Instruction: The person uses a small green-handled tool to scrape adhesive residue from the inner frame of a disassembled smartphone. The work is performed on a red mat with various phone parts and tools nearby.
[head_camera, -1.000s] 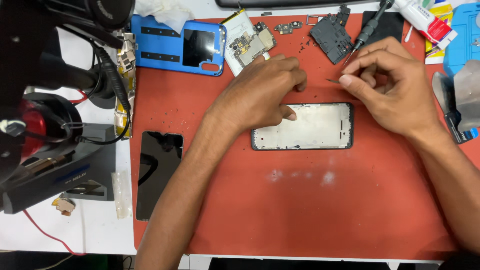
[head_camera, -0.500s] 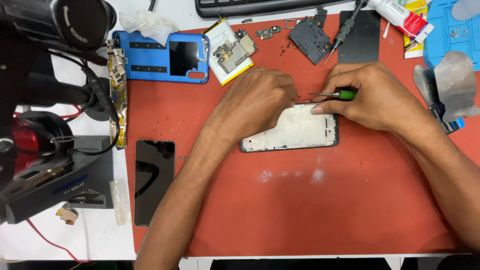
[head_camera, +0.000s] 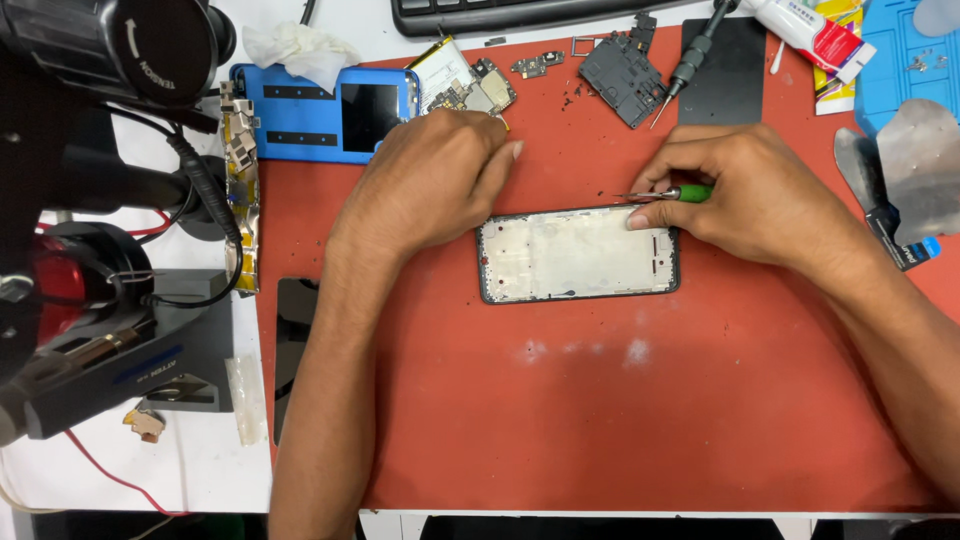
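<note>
A bare phone frame (head_camera: 578, 256), white inside with a dark rim, lies flat on the red work mat (head_camera: 600, 400). My left hand (head_camera: 430, 175) rests knuckles-up at the frame's upper left corner, fingers curled, nothing visible in it. My right hand (head_camera: 745, 190) sits at the frame's upper right corner and grips a small green-handled tweezer-like tool (head_camera: 672, 193) whose metal tip points left, just above the frame's top edge.
A blue pad with a dark screen (head_camera: 325, 112), circuit boards (head_camera: 470, 85), a black cover part (head_camera: 620, 68) and a screwdriver (head_camera: 692, 55) lie along the mat's far edge. A black glass panel (head_camera: 295, 340) lies left. Hot-air station (head_camera: 110, 340) and microscope (head_camera: 120, 50) stand left.
My right hand has gone from empty-looking to gripping the green tool over the frame's top edge. My left hand shifted left to the frame's corner. The view has shifted.
</note>
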